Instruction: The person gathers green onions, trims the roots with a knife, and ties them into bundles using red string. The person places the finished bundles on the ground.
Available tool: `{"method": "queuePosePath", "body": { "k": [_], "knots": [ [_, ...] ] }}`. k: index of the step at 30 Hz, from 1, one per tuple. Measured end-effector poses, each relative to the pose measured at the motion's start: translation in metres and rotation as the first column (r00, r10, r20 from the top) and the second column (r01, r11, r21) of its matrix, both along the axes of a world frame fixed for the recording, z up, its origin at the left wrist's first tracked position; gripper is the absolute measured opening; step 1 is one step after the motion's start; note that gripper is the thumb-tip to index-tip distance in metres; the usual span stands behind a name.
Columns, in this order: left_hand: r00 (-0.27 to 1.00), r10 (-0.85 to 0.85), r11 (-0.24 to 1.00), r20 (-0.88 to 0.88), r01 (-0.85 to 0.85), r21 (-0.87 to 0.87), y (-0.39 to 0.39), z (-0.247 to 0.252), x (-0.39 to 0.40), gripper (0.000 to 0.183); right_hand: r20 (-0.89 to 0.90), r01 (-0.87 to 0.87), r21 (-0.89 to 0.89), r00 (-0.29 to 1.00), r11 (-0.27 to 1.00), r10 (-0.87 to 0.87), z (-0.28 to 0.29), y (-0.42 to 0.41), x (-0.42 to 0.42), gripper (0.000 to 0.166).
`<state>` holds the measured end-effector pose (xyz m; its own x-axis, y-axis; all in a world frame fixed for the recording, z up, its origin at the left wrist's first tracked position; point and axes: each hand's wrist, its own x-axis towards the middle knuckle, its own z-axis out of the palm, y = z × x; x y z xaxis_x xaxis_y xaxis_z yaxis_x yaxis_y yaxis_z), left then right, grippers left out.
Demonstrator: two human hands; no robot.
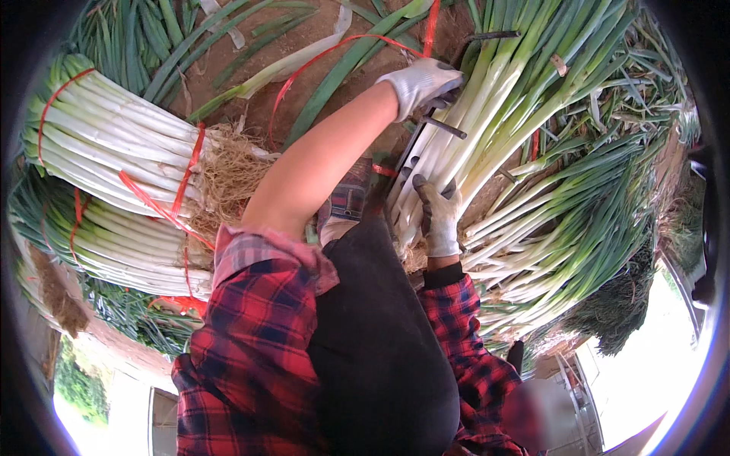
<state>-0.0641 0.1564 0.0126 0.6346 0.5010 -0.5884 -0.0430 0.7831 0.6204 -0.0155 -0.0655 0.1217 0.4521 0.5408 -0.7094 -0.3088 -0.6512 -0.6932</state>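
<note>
A thick bundle of long green onions lies slantwise in front of me between dark metal rods, white ends towards my lap. My right hand, in a white glove with grey fingers, grips the white stalks close to the roots. Farther up, my left hand wears the same kind of glove. Its fingers curl against the left side of the bundle, and their tips are partly hidden. Red plastic twine loops across the ground up to this hand; whether the fingers hold it is unclear.
At left lie tied green onion bundles with red bands and brown roots. Loose green onions are heaped at right, near leaf scraps. Leaves are strewn over the bare soil. My shoe is beside the rods.
</note>
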Motion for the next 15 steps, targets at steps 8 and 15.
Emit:
{"method": "queuePosePath", "body": {
  "k": [8,15],
  "knots": [
    [0.987,0.017,0.991,0.162,0.005,-0.132,0.011,-0.004,0.033,0.018,0.016,-0.036,-0.070,0.999,0.997,0.037,-0.003,-0.005,0.011,0.043],
    [0.994,-0.020,1.000,-0.110,0.022,0.017,0.023,-0.008,0.047,0.033,0.291,-0.460,-0.427,0.746,0.779,0.599,0.030,-0.006,-0.008,0.057]
  ]
}}
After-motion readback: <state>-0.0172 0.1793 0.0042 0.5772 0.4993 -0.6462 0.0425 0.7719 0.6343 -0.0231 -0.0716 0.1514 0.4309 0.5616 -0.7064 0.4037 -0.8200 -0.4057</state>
